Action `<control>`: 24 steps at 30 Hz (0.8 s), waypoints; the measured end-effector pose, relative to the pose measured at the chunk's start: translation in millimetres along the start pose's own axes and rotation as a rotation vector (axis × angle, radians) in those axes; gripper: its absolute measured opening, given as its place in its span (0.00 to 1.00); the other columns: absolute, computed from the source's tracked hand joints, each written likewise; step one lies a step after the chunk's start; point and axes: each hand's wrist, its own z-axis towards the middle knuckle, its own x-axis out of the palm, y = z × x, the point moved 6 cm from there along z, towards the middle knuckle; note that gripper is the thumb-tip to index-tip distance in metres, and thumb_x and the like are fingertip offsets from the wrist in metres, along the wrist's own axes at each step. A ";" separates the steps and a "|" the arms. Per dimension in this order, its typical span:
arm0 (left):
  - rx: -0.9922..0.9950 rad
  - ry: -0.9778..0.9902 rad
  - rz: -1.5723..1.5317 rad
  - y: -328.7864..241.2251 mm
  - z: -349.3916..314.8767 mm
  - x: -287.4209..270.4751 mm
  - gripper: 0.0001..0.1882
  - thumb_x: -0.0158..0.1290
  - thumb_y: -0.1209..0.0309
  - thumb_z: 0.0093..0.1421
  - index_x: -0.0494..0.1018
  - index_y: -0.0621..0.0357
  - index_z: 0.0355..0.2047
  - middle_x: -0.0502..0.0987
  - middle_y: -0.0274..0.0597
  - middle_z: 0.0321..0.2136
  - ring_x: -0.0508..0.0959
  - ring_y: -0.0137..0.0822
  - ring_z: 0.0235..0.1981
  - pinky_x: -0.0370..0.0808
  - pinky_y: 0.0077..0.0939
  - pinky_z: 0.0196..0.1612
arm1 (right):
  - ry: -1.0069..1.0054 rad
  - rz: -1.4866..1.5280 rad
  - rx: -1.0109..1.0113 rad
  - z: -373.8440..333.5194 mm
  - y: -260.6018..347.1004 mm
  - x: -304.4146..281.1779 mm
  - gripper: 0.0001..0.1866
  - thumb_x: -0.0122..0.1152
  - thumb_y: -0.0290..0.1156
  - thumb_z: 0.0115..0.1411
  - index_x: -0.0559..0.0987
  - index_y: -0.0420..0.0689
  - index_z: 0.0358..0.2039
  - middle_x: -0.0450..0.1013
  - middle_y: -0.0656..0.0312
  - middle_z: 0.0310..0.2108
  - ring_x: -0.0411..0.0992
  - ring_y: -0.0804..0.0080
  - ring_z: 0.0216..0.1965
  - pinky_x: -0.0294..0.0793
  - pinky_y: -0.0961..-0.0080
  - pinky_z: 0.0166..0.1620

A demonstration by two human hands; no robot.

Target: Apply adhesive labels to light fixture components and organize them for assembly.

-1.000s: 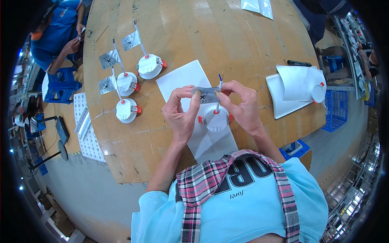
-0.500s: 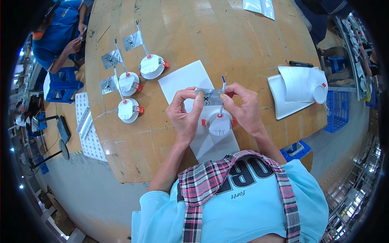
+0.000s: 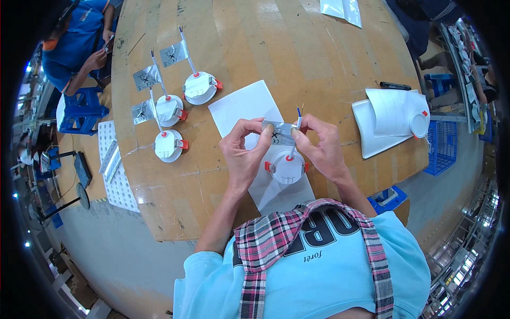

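Observation:
A round white downlight (image 3: pixel 287 170) with red-tipped side clips lies on white paper (image 3: pixel 247 105) in front of me. From its red-collared inlet a white cable (image 3: pixel 299 121) rises, with thin wires bare at the top. My left hand (image 3: pixel 243 154) pinches the left end of a silver label (image 3: pixel 280 134) between thumb and fingers. Beside the cable, my right hand (image 3: pixel 325 148) pinches the label's right end, where it meets the cable. The fingers hide whether the label is wrapped fully around it.
At the left stand several similar downlights (image 3: pixel 200 88), with silver flags on their cables. To the right lie white sheets (image 3: pixel 390 119), a white disc (image 3: pixel 418 124) and a black marker (image 3: pixel 395 85). A perforated white board (image 3: pixel 119 178) is by the table's left edge. A co-worker (image 3: pixel 79 48) sits far left.
Both hands have shifted slightly right with the label, which now slants down to the right. The cable top has moved right and lower. My grip on the label is unchanged.

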 end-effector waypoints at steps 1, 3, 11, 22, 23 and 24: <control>-0.056 -0.019 -0.033 0.8 0.7 0.2 0.04 0.58 0.81 0.55 0.72 0.64 0.28 0.76 0.36 0.28 0.77 0.29 0.36 0.73 0.24 0.45 | 0.000 0.011 0.003 0.1 0.1 0.3 0.06 0.58 0.24 0.55 0.73 0.34 0.28 0.71 0.57 0.23 0.70 0.73 0.24 0.69 0.76 0.29; -0.113 -0.040 -0.065 2.5 1.2 -0.9 0.04 0.58 0.80 0.54 0.73 0.65 0.28 0.77 0.35 0.26 0.76 0.25 0.31 0.74 0.24 0.43 | 0.000 0.008 0.004 0.7 0.7 0.9 0.05 0.57 0.24 0.55 0.73 0.34 0.28 0.71 0.57 0.23 0.70 0.73 0.24 0.69 0.76 0.29; -0.322 0.086 -0.132 13.4 5.6 -3.8 0.09 0.59 0.76 0.57 0.74 0.66 0.37 0.80 0.42 0.26 0.78 0.26 0.28 0.75 0.23 0.40 | -0.002 0.019 0.005 2.2 -1.9 1.6 0.06 0.57 0.25 0.56 0.73 0.34 0.28 0.71 0.58 0.22 0.70 0.75 0.25 0.69 0.76 0.29; -0.239 -0.041 -0.269 12.7 13.1 -7.0 0.15 0.53 0.71 0.62 0.69 0.66 0.47 0.79 0.40 0.25 0.79 0.31 0.27 0.73 0.26 0.46 | -0.053 0.139 0.180 0.9 -16.3 -10.4 0.08 0.54 0.28 0.59 0.74 0.34 0.30 0.73 0.62 0.25 0.71 0.80 0.29 0.71 0.80 0.36; -0.277 -0.001 -0.255 13.4 11.0 -0.5 0.13 0.54 0.71 0.61 0.72 0.66 0.43 0.79 0.39 0.25 0.79 0.30 0.27 0.74 0.25 0.44 | -0.042 0.149 0.179 1.1 -16.1 -8.0 0.08 0.54 0.28 0.59 0.74 0.34 0.29 0.73 0.62 0.25 0.71 0.79 0.30 0.71 0.79 0.37; -0.277 -0.009 -0.257 13.6 9.9 -0.5 0.13 0.54 0.71 0.61 0.72 0.66 0.43 0.79 0.39 0.25 0.79 0.30 0.27 0.74 0.25 0.44 | -0.035 0.147 0.178 1.7 -14.9 -5.9 0.08 0.54 0.28 0.59 0.74 0.34 0.29 0.73 0.62 0.25 0.71 0.79 0.30 0.71 0.79 0.37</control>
